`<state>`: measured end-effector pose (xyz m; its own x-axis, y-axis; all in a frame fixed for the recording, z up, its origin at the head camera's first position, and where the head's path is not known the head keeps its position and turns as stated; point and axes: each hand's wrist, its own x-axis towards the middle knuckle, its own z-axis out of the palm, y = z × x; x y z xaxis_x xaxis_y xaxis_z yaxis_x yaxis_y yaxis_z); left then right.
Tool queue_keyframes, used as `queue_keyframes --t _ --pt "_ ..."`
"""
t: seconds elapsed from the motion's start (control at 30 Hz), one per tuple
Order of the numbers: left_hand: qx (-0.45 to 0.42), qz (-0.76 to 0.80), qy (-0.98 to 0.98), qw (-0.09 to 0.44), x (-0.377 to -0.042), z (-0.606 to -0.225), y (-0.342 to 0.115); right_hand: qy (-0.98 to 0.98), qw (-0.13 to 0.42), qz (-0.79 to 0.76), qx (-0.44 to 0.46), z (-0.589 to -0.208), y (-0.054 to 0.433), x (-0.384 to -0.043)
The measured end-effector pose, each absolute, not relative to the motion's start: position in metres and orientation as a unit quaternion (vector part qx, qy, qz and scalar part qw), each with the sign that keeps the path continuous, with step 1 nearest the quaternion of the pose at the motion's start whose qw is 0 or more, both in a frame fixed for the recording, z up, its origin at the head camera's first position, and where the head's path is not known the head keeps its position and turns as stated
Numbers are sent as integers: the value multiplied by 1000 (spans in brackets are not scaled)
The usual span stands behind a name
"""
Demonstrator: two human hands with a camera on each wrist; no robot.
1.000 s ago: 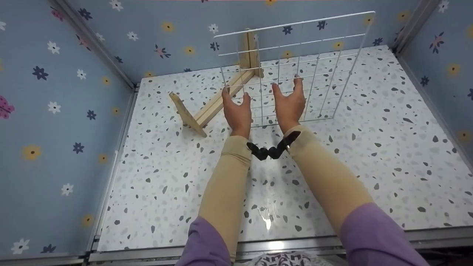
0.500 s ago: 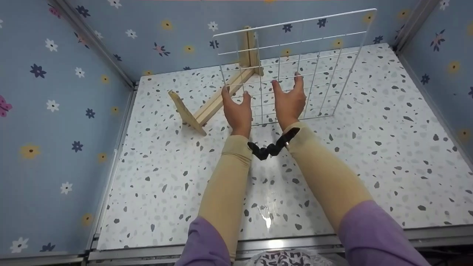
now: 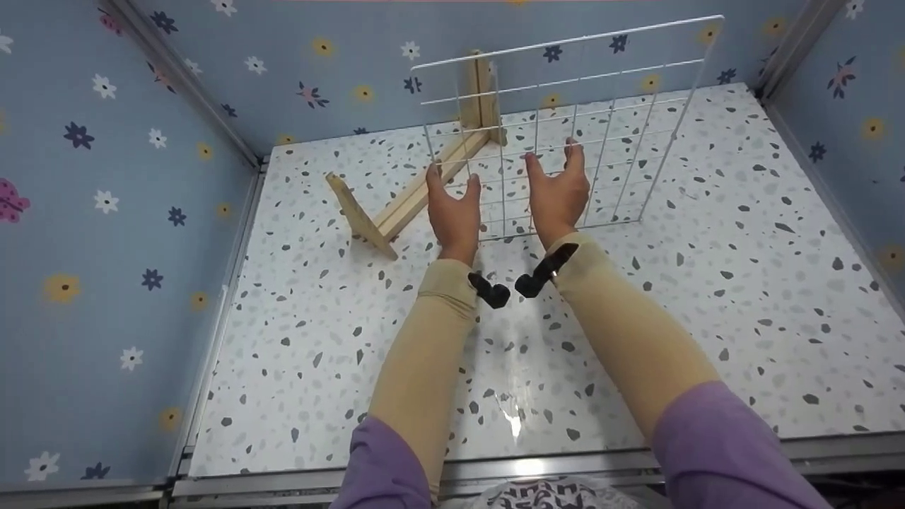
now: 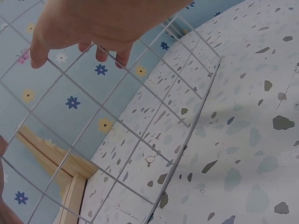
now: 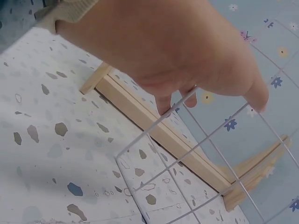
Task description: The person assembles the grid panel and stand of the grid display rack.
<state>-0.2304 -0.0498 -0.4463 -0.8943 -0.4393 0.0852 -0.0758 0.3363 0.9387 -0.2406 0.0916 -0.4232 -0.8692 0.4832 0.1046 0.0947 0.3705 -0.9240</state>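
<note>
- Head view: both hands are busy with the white wire grid panel (image 3: 537, 120). The left hand (image 3: 456, 219) grips it at its left edge and the right hand (image 3: 562, 194) grips around the middle of the mesh, wires caught between thumb and fingers on each.
- Same view: the panel is up on edge over the speckled surface (image 3: 742, 318). The wooden frame (image 3: 410, 201) lies behind it and off to the left, partly seen through the mesh, with its far upright (image 3: 489, 99) by the flowery back wall (image 3: 318, 71). My read: the step in hand is holding and lining up the panel next to that frame.
- Left wrist view: fingertips poke through behind the mesh, thumb on the near side, so it's a proper grasp. The panel's bottom edge runs right along the surface; can't tell if it's actually resting there.
- Right wrist view: fingers hook round the panel's side wire, and the frame shows past the mesh. Can't tell if the two touch. I'd say the next move calls for an even two-handed hold, panel upright, minding that bottom corner (image 5: 117, 158) near the wood.
</note>
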Motion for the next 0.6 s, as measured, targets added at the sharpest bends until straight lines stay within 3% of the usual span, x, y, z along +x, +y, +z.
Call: queue_keyframes --t 0.6 --pt "92 -564 -808 142 -215 -421 -64 -794 171 560 -166 -416 106 -241"
